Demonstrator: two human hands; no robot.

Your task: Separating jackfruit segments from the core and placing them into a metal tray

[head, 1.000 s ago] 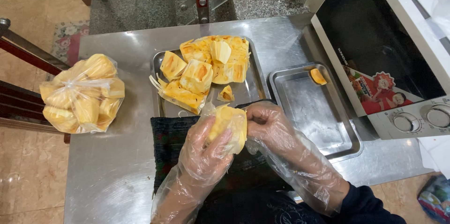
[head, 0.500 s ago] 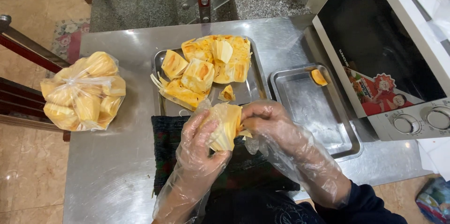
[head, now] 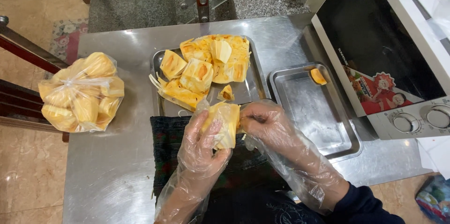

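Both hands wear loose clear plastic gloves and meet over a dark cloth that lies on the steel table, just on the person's side of the fruit tray. The left hand cups a pale yellow jackfruit piece from below, its fingers curled around the underside and thumb pressed on the face. The right hand closes on the same piece from the other side, fingertips pinched narrowly into its right edge; how deep they go cannot be told through the wrinkled glove. The piece is held in the air just in front of the near rim of the fruit tray, touching neither tray nor cloth. That tray holds a heap of cut jackfruit chunks, yellow with orange centres, plus a small loose bit close to its near edge. To the right of the fruit tray, nearly touching it, sits a second steel tray, bare but for one orange pod in its far corner. Further right of that stands a white microwave oven with a dark door and two knobs. Well to the left of the fruit tray, a knotted clear bag of yellow pods rests at the table's edge.
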